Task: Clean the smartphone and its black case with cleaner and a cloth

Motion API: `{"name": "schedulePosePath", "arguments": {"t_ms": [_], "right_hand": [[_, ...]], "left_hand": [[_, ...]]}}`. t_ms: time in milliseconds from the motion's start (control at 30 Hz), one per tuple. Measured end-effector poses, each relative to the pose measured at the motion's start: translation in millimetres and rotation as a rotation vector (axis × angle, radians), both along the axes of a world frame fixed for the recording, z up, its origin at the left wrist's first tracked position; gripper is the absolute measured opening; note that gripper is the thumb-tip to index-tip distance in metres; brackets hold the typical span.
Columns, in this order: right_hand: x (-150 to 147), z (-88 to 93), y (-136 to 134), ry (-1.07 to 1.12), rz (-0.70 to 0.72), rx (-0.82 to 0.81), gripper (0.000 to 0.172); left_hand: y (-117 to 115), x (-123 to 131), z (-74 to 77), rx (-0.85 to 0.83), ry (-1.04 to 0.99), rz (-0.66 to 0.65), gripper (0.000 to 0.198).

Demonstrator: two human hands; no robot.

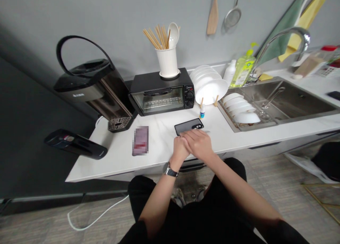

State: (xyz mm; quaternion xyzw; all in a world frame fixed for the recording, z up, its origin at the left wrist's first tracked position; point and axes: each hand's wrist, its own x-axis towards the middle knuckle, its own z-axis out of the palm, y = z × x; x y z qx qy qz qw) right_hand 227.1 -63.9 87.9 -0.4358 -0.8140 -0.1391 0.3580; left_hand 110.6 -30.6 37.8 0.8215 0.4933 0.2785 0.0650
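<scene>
My left hand (181, 147), with a watch (170, 170) on its wrist, is at the front edge of the white counter. Over it lies my right hand (198, 142), its fingers wrapped across the left one and hiding the left fingers. A dark smartphone (187, 126) is just beyond both hands, its camera lenses facing up. A thin grey piece (206, 131) shows beside my right hand; its kind is unclear. Behind the phone stands a small white bottle with a blue label (202, 112). Left of my hands lies a blurred purplish flat item (140, 140).
A toaster oven (162, 95) carries a white holder (168, 61) of chopsticks. To the left are a tall dark dispenser (106, 95) and a black cylinder (77, 143). Plates (211, 90) stand in a rack beside the sink (292, 113); bowls (247, 117) sit at its left.
</scene>
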Motion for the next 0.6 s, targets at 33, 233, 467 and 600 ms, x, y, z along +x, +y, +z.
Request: {"name": "schedulePosePath", "arguments": {"t_ms": [33, 233, 467, 600], "right_hand": [[7, -1.3, 3, 0.054, -0.035, -0.003, 0.036], [26, -1.1, 19, 0.695, -0.061, -0.349, 0.061], [3, 18.6, 14, 0.297, -0.147, -0.195, 0.046], [-2, 22.3, 14, -0.02, 0.102, -0.136, 0.032]], "left_hand": [[-2, -1, 5.1, -0.022, 0.004, -0.035, 0.018], [-7, 2, 29.3, -0.128, -0.231, -0.036, 0.011], [2, -1, 23.9, -0.146, -0.139, 0.013, 0.013], [5, 1, 13.1, -0.076, -0.112, 0.038, 0.008]]}}
